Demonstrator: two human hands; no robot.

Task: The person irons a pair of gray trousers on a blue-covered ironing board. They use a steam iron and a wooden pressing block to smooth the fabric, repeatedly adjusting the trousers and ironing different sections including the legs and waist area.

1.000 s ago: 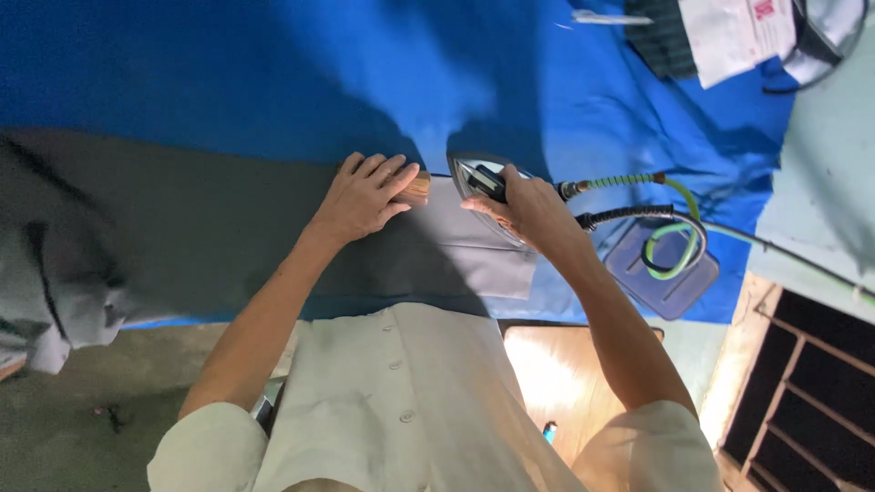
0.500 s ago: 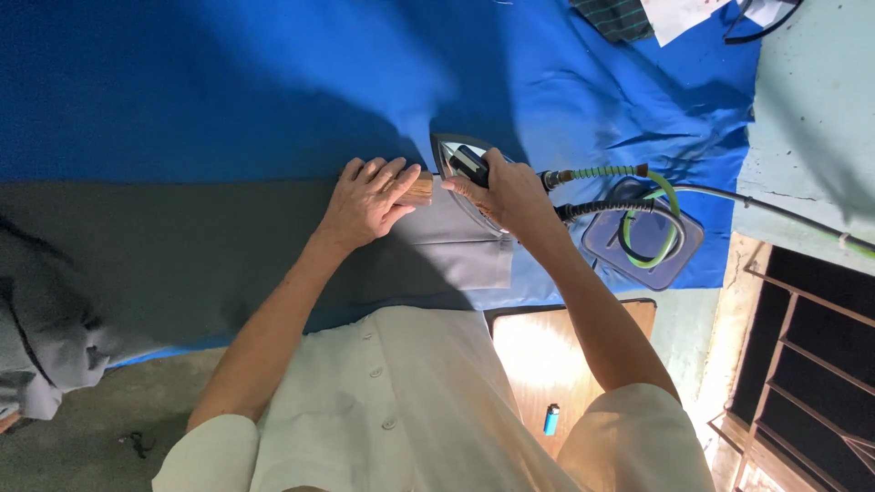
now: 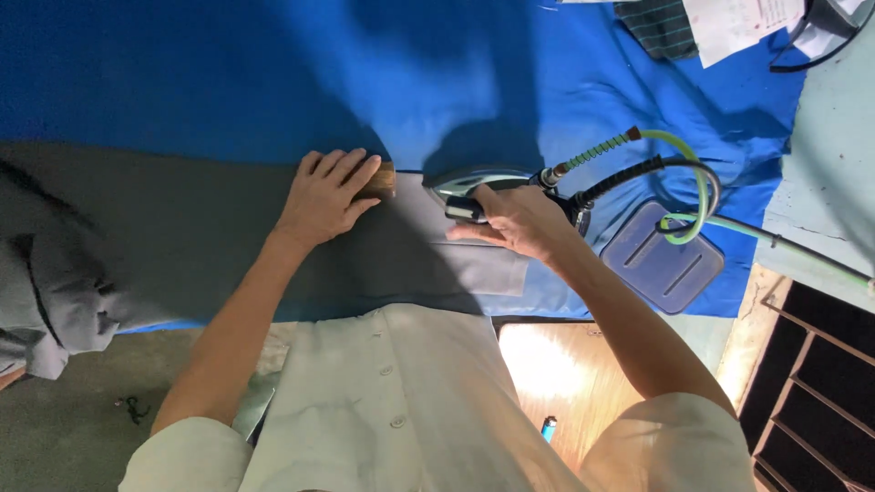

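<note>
A grey garment (image 3: pixel 182 237) lies spread along the near edge of a blue-covered ironing table (image 3: pixel 228 82). My left hand (image 3: pixel 326 193) rests flat on it, fingers over a small wooden block (image 3: pixel 383 180). My right hand (image 3: pixel 510 219) grips the handle of a steam iron (image 3: pixel 469 184), which sits on the garment's right end, just right of the block. A green hose (image 3: pixel 679 159) and a black cable (image 3: pixel 629 173) run from the iron's back to the right.
A blue-grey iron rest pad (image 3: pixel 661 255) lies right of the iron. Bunched grey cloth (image 3: pixel 46 292) hangs at the left. Papers and dark striped cloth (image 3: pixel 720 23) sit at the far right. A wooden surface (image 3: pixel 547 374) and a dark rack (image 3: pixel 811 392) are below.
The iron and my right hand have slid a little to the right along the garment. My left hand stays on the wooden block.
</note>
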